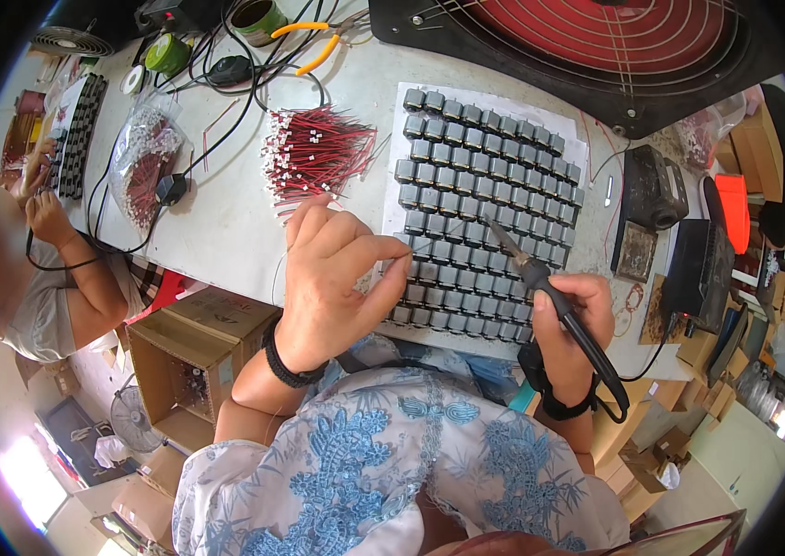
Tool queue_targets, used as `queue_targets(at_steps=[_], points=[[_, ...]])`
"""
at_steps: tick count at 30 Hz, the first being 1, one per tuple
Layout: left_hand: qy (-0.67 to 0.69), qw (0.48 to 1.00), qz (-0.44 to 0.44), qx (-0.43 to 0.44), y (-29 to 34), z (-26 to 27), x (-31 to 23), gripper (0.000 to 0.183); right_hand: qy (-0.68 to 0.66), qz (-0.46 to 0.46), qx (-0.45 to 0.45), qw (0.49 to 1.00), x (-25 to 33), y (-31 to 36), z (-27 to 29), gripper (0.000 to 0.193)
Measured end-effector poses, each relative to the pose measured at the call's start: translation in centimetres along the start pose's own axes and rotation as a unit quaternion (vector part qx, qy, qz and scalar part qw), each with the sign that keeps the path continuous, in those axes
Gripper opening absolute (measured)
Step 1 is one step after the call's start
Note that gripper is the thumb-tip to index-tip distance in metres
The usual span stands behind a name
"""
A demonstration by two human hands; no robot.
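Rows of small silver-grey block-shaped motors [483, 190] stand packed together on a white sheet [411, 93] in front of me. My right hand [574, 320] grips a black soldering iron [540, 280], whose metal tip reaches in over the middle rows. Between the thumb and forefinger of my left hand [332, 278], a thin solder wire [429, 244] is pinched. It stretches over the motors toward the iron's tip; whether the two touch is too fine to tell. Just beyond my left hand lies a pile of red wires with white connectors [314, 153].
A large fan with a wire guard [605, 46] stands at the far right. Orange-handled pliers [318, 56], black cables and a bag of connectors [147, 157] lie left. A black soldering station [698, 273] sits at right. Another person [68, 269] works at the far left.
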State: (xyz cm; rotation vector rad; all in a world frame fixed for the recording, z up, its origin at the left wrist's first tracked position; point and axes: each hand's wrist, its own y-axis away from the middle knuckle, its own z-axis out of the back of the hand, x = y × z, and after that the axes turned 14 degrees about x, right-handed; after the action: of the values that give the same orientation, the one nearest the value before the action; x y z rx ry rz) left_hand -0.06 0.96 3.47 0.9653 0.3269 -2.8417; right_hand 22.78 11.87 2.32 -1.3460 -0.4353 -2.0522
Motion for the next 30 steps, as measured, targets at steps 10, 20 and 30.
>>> queue_targets(at_steps=[10, 20, 30], points=[[-0.004, 1.000, 0.001, -0.001, 0.10, 0.01, -0.02, 0.015, -0.019, -0.024, -0.002, 1.000, 0.25, 0.05, -0.30, 0.021], [-0.003, 1.000, 0.000, -0.004, 0.04, 0.03, -0.03, 0.014, -0.024, -0.019, 0.006, 1.000, 0.24, 0.13, -0.45, 0.022], [-0.004, 1.000, 0.001, -0.005, 0.05, -0.10, -0.02, 0.014, -0.023, -0.021, 0.011, 0.999, 0.78, -0.08, -0.63, 0.021]])
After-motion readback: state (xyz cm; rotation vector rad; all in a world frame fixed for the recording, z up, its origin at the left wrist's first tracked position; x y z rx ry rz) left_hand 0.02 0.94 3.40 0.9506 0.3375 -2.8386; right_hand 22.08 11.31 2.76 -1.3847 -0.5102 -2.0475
